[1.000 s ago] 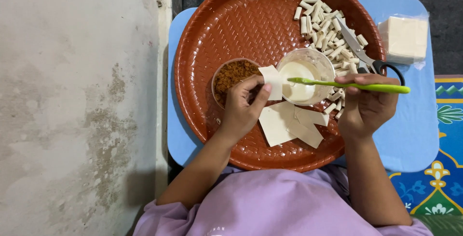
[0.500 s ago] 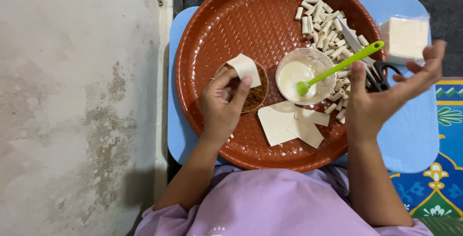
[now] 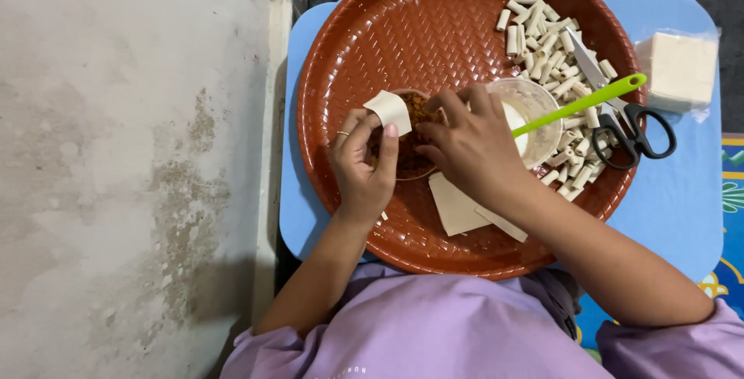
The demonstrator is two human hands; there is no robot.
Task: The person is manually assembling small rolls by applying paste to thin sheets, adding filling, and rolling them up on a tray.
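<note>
My left hand (image 3: 363, 163) pinches a small pale square wrapper (image 3: 389, 109) over a little bowl of brown crumbly filling (image 3: 411, 153). Reaching across, my right hand (image 3: 470, 143) has its fingertips down in that filling bowl; whether they grip anything is hidden. Both hands work above a round brown woven tray (image 3: 364, 30). A clear bowl of white liquid (image 3: 533, 115) sits just right of my right hand, with a green brush (image 3: 581, 104) resting in it. Flat pale wrappers (image 3: 459, 207) lie on the tray under my right wrist.
A heap of small rolled pale pieces (image 3: 552, 46) covers the tray's upper right. Black-handled scissors (image 3: 624, 119) lie across the tray's right rim. A bagged stack of wrappers (image 3: 679, 69) rests on the blue table (image 3: 682, 201). A stained wall (image 3: 124, 162) runs along the left.
My right hand let the green brush rest in the liquid bowl and moved left to the filling bowl. My left hand still holds the wrapper, shifted slightly over the filling.
</note>
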